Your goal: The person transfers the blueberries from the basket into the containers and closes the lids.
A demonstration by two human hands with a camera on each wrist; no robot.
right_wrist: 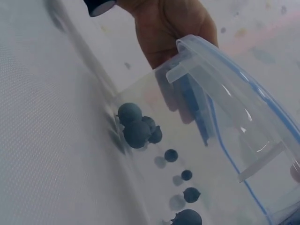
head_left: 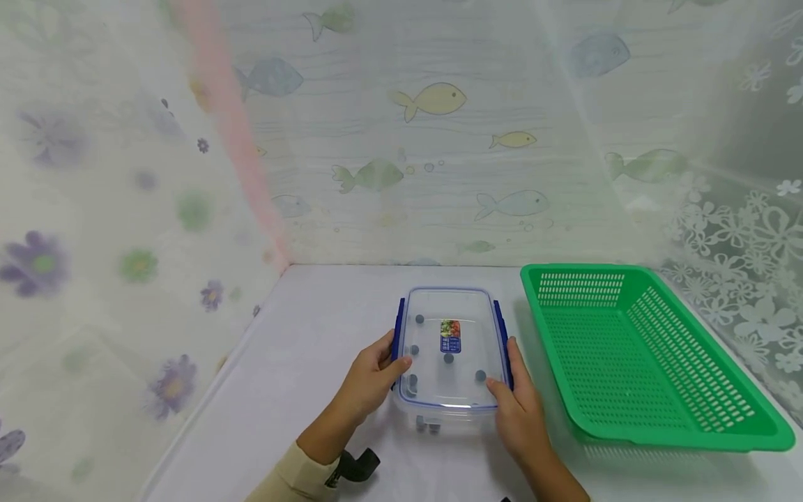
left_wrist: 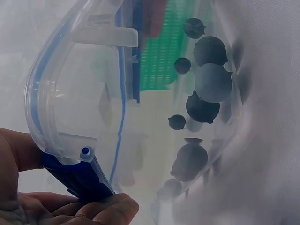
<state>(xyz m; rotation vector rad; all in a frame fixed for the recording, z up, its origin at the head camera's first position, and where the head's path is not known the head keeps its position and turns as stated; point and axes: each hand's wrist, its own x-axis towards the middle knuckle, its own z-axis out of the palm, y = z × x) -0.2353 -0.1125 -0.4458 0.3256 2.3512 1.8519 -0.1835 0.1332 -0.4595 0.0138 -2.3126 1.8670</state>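
A clear lidded food container [head_left: 472,307] with blue side latches stands on the white table, several blueberries [left_wrist: 213,82] lying inside it. My left hand [head_left: 370,376] grips its left side, thumb on the lid's edge and fingers by the blue latch [left_wrist: 79,178]. On the opposite side my right hand [head_left: 519,418] holds the container, its thumb on the lid near the corner and fingers along the right latch [head_left: 503,341]. Both latches stick out from the sides. In the right wrist view only a bit of fingertip shows at the right edge.
A green plastic basket [head_left: 627,440] with slotted walls stands to the right of the container. A black wrist-camera piece [head_left: 360,466] shows beside the left sleeve. Fish-print and flower-print curtains [head_left: 433,174] hang behind and at the sides.
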